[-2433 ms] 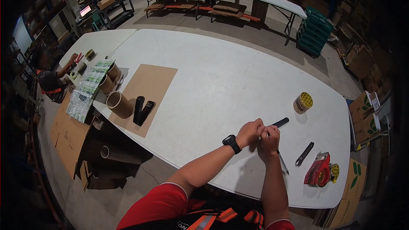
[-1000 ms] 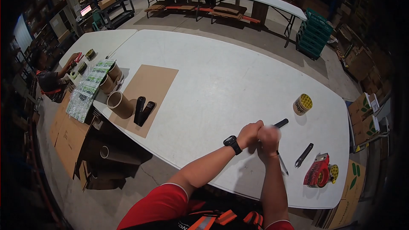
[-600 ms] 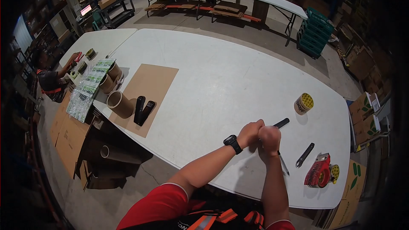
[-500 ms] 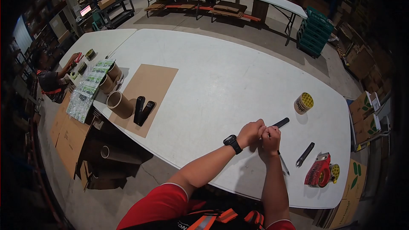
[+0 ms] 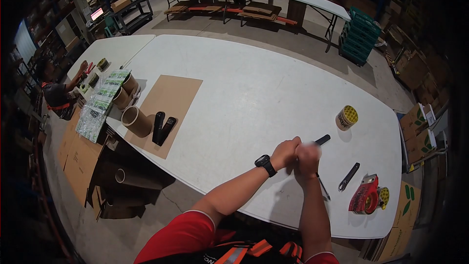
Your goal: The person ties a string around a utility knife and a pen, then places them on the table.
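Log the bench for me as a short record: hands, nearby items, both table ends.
Left hand: fingers curled, against right hand; contents hidden
Right hand: blurred; grip unclear
Near hands: flat black bar; slim dark rod
Right end: black elongated tool; red tape dispenser; beige cylinder with yellow top
Left end: black V-shaped object on flat brown cardboard sheet

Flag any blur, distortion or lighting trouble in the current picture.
In the head view, the right hand is blurred while the left hand looks sharper; in the head view, the white table shows bowed edges and the picture's corners go black; in the head view, a soft shadow lies below the hands.
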{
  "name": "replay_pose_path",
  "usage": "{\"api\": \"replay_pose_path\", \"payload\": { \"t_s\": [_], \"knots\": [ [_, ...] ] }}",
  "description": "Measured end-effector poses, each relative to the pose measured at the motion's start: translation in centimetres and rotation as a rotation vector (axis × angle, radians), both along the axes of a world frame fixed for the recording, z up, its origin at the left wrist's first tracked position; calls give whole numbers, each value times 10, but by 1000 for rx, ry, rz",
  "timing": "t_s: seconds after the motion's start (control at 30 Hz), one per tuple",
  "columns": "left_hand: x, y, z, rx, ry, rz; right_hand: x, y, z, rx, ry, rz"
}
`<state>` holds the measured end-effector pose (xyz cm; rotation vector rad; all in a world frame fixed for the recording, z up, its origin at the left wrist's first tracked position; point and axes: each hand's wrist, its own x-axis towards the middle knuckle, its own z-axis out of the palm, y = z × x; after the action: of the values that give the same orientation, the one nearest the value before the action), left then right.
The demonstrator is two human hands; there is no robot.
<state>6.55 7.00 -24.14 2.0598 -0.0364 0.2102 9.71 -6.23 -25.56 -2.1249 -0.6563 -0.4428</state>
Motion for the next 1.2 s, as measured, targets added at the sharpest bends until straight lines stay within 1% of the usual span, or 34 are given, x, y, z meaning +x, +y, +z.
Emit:
{"api": "replay_pose_path", "payload": {
  "t_s": [0.13, 0.23, 0.3, 0.5, 0.67, 0.93, 1.2],
  "knots": [
    [0, 0, 0, 18, 0, 8, 2, -1, -5, -12, -25, 11],
    [-1, 1, 3, -1, -10, -7, 1, -2, -4, -8, 4, 7],
    [-2, 2, 4, -63, 12, -2, 1, -2, -3, 30, 12, 0],
    [-1, 3, 4, -114, 33, -7, 1, -3, -6, 45, 64, -25],
    [-2, 3, 5, -126, 5, 10, 4, -4, -9, 43, 55, -4],
    [-3, 3, 7, -122, -15, 28, 0, -2, -2, 51, 59, -6],
    [-2, 6, 7, -210, -13, 37, -2, -1, 3, 49, 59, -4]
  ]
}}
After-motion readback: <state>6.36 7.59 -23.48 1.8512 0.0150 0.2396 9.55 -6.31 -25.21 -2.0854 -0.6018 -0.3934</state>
